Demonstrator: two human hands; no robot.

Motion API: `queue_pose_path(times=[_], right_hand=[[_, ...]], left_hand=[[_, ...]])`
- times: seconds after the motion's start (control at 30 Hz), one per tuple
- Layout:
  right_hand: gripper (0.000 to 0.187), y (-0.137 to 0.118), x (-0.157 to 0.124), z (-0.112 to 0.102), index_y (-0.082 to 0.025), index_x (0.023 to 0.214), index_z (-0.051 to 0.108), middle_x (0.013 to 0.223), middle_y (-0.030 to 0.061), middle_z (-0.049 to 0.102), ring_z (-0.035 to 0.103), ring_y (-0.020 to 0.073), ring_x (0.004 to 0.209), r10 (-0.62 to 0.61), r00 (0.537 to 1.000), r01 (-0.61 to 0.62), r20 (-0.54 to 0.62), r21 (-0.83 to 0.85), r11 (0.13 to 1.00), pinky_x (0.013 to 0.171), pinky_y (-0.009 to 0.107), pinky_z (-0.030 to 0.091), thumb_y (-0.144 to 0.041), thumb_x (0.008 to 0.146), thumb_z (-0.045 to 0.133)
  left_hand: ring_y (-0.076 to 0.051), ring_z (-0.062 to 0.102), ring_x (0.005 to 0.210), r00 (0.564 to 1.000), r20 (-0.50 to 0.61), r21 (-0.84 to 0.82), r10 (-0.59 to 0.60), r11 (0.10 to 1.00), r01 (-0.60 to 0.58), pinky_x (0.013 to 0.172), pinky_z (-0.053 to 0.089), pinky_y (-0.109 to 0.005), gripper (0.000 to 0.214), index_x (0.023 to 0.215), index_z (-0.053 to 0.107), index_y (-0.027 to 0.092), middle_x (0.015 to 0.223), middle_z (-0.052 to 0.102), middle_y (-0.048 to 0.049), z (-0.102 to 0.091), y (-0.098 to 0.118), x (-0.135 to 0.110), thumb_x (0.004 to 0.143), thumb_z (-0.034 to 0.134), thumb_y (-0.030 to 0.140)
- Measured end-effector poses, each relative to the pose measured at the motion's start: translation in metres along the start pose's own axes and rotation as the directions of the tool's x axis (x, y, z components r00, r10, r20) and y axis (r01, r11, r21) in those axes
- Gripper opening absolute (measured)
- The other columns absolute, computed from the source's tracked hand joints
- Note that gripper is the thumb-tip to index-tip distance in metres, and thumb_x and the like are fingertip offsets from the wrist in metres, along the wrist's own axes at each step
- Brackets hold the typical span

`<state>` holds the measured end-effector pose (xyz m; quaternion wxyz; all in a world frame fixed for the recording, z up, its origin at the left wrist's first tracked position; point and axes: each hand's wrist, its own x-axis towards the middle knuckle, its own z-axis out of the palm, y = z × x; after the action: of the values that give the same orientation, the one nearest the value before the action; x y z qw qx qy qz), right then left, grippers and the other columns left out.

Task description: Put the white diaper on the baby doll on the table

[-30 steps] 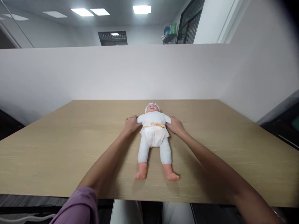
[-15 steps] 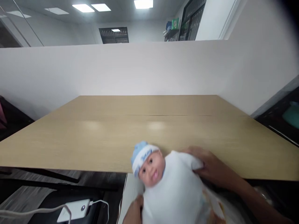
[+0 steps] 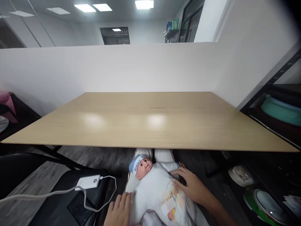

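Observation:
A baby doll [image 3: 150, 186] in a white long-sleeved top lies face up across the lap, its head to the upper left. On its head is a light blue and white cap [image 3: 135, 164] with blue lettering. A white diaper [image 3: 172, 201] with an orange and yellow print covers its lower body. My right hand [image 3: 189, 183] rests on the doll's side near its sleeve, fingers stretched out and apart. My left hand [image 3: 119, 208] lies along the doll's other side, fingers extended and close together, gripping nothing visible.
A wooden table [image 3: 150, 125] stretches ahead. At the left, a black chair [image 3: 58, 185] carries a white power bank [image 3: 88, 182] with a cable and a dark phone [image 3: 80, 207]. A shelf at the right holds a teal basin [image 3: 282, 110]; several items sit below.
The doll has come down and away from the table edge onto the lap. My right hand has loosened from its shoulder area and lies lower. The view has tilted downward.

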<state>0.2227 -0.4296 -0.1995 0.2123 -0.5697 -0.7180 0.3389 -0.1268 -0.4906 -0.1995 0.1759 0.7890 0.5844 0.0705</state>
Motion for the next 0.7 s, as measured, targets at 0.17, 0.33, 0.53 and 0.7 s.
queue_pose_path(times=[0.17, 0.33, 0.53, 0.7], right_hand=[[0.029, -0.001, -0.024, 0.012, -0.022, 0.097, 0.078, 0.097, 0.0066, 0.074, 0.068, 0.0237, 0.091, 0.036, 0.999, -0.033, -0.033, 0.101, 0.994, 0.083, 0.033, 0.051, -0.042, 0.098, 0.056], [0.038, 0.028, -0.014, 0.025, -0.021, 0.084, 0.072, 0.090, 0.0064, 0.071, 0.067, 0.0218, 0.087, -0.010, 0.987, 0.014, -0.158, 0.023, 1.000, 0.081, 0.032, 0.050, -0.042, 0.103, 0.047], [0.030, 0.019, -0.010, 0.012, -0.022, 0.111, 0.073, 0.113, 0.0106, 0.072, 0.064, 0.0284, 0.113, -0.068, 0.961, 0.035, -0.269, -0.124, 0.992, 0.104, 0.044, 0.048, -0.039, 0.104, 0.049], [0.029, -0.037, -0.021, 0.013, -0.026, 0.127, 0.068, 0.123, 0.0081, 0.069, 0.063, 0.0237, 0.116, -0.278, 0.961, 0.278, 0.016, -0.065, 0.958, 0.100, 0.037, 0.049, -0.030, 0.103, 0.053]], left_hand=[[-0.028, 0.056, 0.124, 0.929, 0.065, -0.290, 0.365, 0.897, -0.332, 0.105, 0.044, -0.043, 0.035, 0.131, 0.061, 0.026, 0.137, 0.064, -0.0096, -0.021, 0.056, 0.046, 0.100, 0.061, 0.042], [-0.025, 0.052, 0.121, 0.808, 0.048, -0.421, 0.588, 0.745, -0.517, 0.108, 0.036, -0.040, 0.034, 0.128, 0.063, 0.031, 0.130, 0.064, -0.0037, -0.005, 0.089, 0.084, 0.097, 0.067, 0.044], [-0.020, 0.055, 0.116, 0.811, 0.047, -0.497, 0.583, 0.718, -0.488, 0.107, 0.034, -0.037, 0.019, 0.104, 0.069, 0.025, 0.122, 0.068, -0.0014, -0.005, 0.087, 0.083, 0.099, 0.066, 0.043], [-0.019, 0.061, 0.105, 0.815, 0.080, -0.665, 0.573, 0.640, -0.385, 0.102, 0.041, -0.034, 0.023, 0.097, 0.070, 0.024, 0.101, 0.075, -0.0018, -0.029, 0.073, 0.061, 0.099, 0.064, 0.046]])
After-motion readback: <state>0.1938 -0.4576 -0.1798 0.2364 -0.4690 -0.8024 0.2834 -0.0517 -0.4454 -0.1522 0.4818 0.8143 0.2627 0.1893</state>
